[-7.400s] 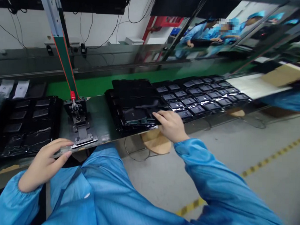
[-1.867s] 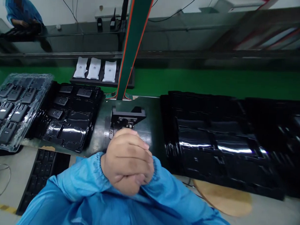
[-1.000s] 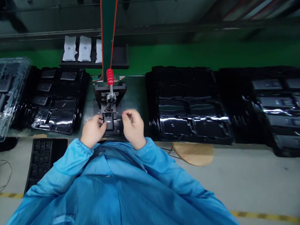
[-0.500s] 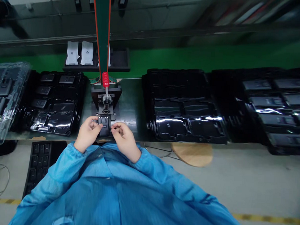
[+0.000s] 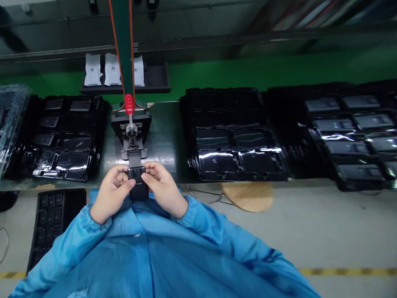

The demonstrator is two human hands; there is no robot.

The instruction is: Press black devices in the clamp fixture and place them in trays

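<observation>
Both hands hold a small black rectangular device [image 5: 137, 186] just in front of the bench edge. My left hand [image 5: 110, 193] pinches its left side and my right hand [image 5: 163, 189] grips its right side, fingers curled round it. Directly behind it stands a black clamp fixture [image 5: 131, 136] with a red-handled lever [image 5: 129, 104] upright. The fixture's front slot looks bare.
A black tray [image 5: 60, 137] with a few devices lies left of the fixture, a clear tray [image 5: 4, 129] beyond it. Black trays [image 5: 234, 141] sit right, farther ones [image 5: 355, 128] hold several devices. White pouches [image 5: 112, 70] rest on the green conveyor [image 5: 236, 74]. A black keyboard-like tray [image 5: 51, 220] lies low left.
The hands closed on the black device at the fixture's front and drew it out toward my body. The view drifted slightly right.
</observation>
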